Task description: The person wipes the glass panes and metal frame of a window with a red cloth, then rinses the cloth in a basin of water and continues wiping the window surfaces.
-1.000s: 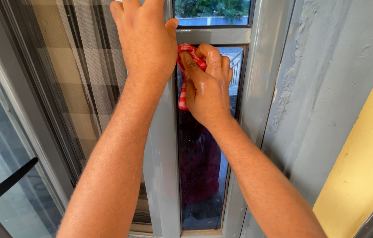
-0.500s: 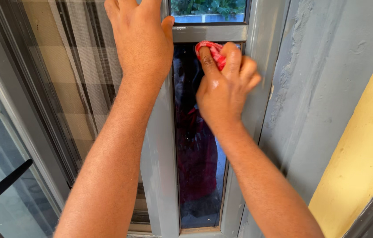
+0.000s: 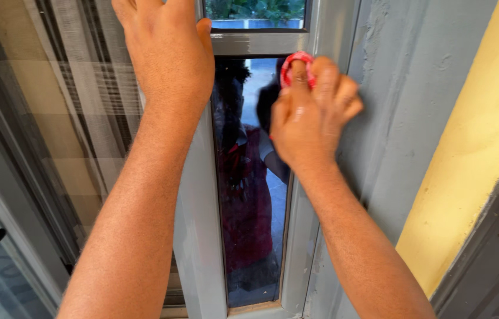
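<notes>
Wiping: right hand (image 3: pixel 308 121) is closed around a bunched red cloth (image 3: pixel 294 64), pressing it on the narrow glass pane (image 3: pixel 249 224)
Cloth position: top right corner of the pane, just under the grey crossbar (image 3: pixel 258 43)
Change: half a second ago the cloth sat nearer the pane's middle; a second ago, at its top left
Meaning: the top edge appears covered across its width; the lower glass looks smeared
Left hand (image 3: pixel 164 56): open, fingers spread, flat on the grey frame post (image 3: pixel 199 236), holding nothing
Surroundings: striped curtain (image 3: pixel 78 118) behind the left glass, grey wall (image 3: pixel 403 106) on the right
</notes>
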